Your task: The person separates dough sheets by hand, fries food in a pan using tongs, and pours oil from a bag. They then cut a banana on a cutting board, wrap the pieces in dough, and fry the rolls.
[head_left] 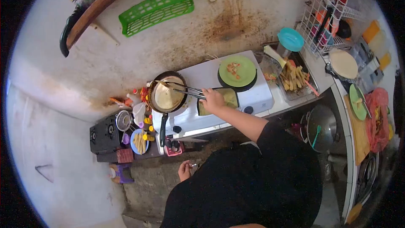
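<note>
1 black sleeve (270, 137), 1 lime-green plate (242, 80)

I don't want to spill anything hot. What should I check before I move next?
1. Right hand gripping the long metal tongs: ok.
2. Tongs' tips over the round dark frying pan: ok.
3. Left hand away from the pan's black handle: ok.
4. Flame under the pan: cannot tell, hidden.
5. Lime-green round plate free of food: not ok, orange bits on it.
</note>
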{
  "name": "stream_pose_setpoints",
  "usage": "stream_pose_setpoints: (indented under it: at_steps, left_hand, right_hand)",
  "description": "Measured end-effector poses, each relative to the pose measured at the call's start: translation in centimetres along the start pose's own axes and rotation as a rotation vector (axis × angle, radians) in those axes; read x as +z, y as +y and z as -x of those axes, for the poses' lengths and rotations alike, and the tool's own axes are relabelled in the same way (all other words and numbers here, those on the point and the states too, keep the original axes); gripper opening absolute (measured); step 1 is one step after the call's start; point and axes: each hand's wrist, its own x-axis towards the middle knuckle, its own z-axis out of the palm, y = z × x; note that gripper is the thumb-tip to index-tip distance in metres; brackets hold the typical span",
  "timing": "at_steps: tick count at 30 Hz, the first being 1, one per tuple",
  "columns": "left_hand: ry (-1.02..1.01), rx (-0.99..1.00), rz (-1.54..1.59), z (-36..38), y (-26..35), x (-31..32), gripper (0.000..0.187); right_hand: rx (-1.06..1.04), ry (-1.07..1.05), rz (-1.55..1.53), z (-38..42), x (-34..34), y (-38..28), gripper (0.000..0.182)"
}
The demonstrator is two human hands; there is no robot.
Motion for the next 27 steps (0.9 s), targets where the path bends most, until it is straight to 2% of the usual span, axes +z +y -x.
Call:
stream_pose_setpoints:
  at_steps: [1,4,12,14,15,18,22,23,24,26,27]
  left_hand:
    - [-0.045,-0.06,-0.001,-0.3,-0.3,-0.4,0.02]
    - [-0.122,-0.037,0.067,-1.1,-1.2,-0.5,0.02]
    - [-0.403,-0.085,-0.15,-2.8,-1.2,0.8,0.022]
    - [-0.45,-0.049,-0.058,-3.1,-2.2,1.3,0.022]
    - [-0.459,-0.06,-0.048,-3.1,-0.6,1.7,0.021]
    - [-0.471,-0.091,-0.042,-3.4,0.3,3.0,0.021]
    - [-0.538,-0.035,0.05,-3.4,-0.6,4.5,0.02]
    - [-0.545,-0.043,-0.002,-3.2,-0.6,6.0,0.02]
    - [-0.531,-0.053,-0.049,-2.9,0.2,6.4,0.02]
    - [-0.491,-0.074,-0.104,-2.0,1.9,7.7,0.021]
    - [-0.468,-0.085,-0.11,-1.5,2.9,8.8,0.021]
  right_hand:
    - [0.003,0.013,0.008,0.3,0.0,0.0,0.046]
    - [0.032,0.014,0.039,0.6,0.0,-0.3,0.046]
    - [0.102,0.013,0.034,0.8,0.3,-1.6,0.046]
    - [0.088,0.008,0.046,0.9,0.1,-1.5,0.046]
    - [0.102,-0.002,0.073,0.8,-0.3,-1.8,0.047]
    - [0.122,0.174,-0.091,1.1,-0.2,-1.4,0.041]
    - [0.501,-0.148,-0.424,0.9,-5.0,-1.7,0.035]
    - [0.5,-0.053,-0.764,1.4,-5.8,1.1,0.034]
    - [0.526,-0.07,-0.876,1.5,-6.9,2.7,0.037]
    - [0.544,0.119,-1.17,3.0,-11.1,4.7,0.038]
    - [0.59,0.102,-1.141,4.4,-15.4,5.3,0.039]
